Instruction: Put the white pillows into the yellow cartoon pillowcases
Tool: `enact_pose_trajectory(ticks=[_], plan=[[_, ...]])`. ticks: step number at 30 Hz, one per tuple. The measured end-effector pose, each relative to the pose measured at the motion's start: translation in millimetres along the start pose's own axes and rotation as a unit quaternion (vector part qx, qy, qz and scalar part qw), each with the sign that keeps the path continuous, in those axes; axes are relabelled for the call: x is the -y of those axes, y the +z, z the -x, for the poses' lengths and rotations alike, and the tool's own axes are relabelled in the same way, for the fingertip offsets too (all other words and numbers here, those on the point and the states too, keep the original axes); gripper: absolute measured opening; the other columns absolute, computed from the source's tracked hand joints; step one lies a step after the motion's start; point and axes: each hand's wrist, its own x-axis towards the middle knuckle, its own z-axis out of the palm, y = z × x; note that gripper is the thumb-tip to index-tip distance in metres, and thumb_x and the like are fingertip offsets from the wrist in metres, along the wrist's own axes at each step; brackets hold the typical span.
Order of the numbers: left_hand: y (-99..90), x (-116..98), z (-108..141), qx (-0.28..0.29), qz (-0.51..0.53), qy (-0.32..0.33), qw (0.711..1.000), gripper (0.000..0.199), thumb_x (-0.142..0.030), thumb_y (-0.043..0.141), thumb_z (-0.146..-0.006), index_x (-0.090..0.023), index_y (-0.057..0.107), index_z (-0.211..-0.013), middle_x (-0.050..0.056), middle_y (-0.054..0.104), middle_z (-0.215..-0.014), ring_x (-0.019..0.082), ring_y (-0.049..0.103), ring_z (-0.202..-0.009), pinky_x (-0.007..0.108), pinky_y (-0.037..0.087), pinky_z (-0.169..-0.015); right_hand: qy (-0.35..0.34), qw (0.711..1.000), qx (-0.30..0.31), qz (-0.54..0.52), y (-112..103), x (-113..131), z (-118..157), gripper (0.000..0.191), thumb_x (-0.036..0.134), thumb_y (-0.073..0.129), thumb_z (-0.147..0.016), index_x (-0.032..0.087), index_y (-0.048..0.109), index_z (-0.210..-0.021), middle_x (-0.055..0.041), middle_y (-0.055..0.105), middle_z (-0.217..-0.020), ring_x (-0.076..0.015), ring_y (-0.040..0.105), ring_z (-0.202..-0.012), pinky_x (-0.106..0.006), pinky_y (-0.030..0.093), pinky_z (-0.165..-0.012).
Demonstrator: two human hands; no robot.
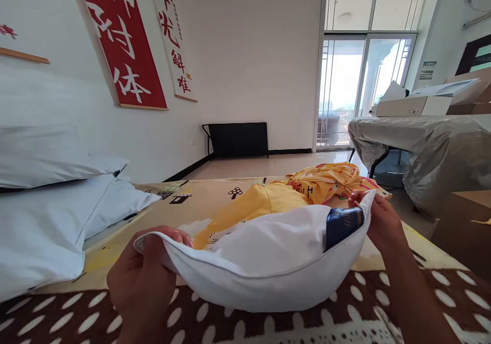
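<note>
A white pillow (pixel 268 282) with dark piping hangs between my two hands, near the front of the bed. My left hand (pixel 148 262) is closed on its left corner, and my right hand (pixel 381 219) pinches its raised right corner. On the pillow's right part lies a dark blue patch or label (pixel 342 226) with gold marks. Just behind the pillow, a yellow pillowcase (pixel 264 201) is spread out, partly covered by the pillow. Bunched yellow and pink fabric (pixel 330 180) lies beyond it.
White pillows (pixel 42 226) are stacked at the left. The bed has a patterned cream sheet (pixel 207 193) and a brown blanket with white spots (pixel 215 323). At the right are a plastic-covered table (pixel 429 139) with boxes (pixel 422 105) and a cardboard box (pixel 464 226).
</note>
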Motion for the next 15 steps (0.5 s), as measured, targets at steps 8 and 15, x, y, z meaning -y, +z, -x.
enact_pose_trajectory(ticks=[8,15], plan=[[2.9,-3,15,0.358,0.097,0.133,0.919,0.023,-0.026,0.035,-0.095,-0.023,0.057,-0.088,0.001,0.065,-0.088,0.017,0.062,-0.093,0.034,0.05,-0.088,0.046,0.967,0.233,0.097,66,12,38,0.028,0.038,0.047,-0.091,0.019,0.057,-0.073,-0.0058,0.069,-0.084,-0.0173,0.06,-0.079,-0.03,0.044,-0.076],[19.6,-18,56,0.554,-0.015,0.224,0.801,0.013,-0.022,0.045,-0.091,-0.019,0.052,-0.08,0.004,0.058,-0.091,0.015,0.054,-0.092,0.027,0.047,-0.083,0.07,0.878,0.435,0.189,113,-1,72,0.037,0.047,0.046,-0.091,0.016,0.058,-0.075,-0.0009,0.06,-0.065,-0.0112,0.051,-0.062,-0.024,0.041,-0.064]])
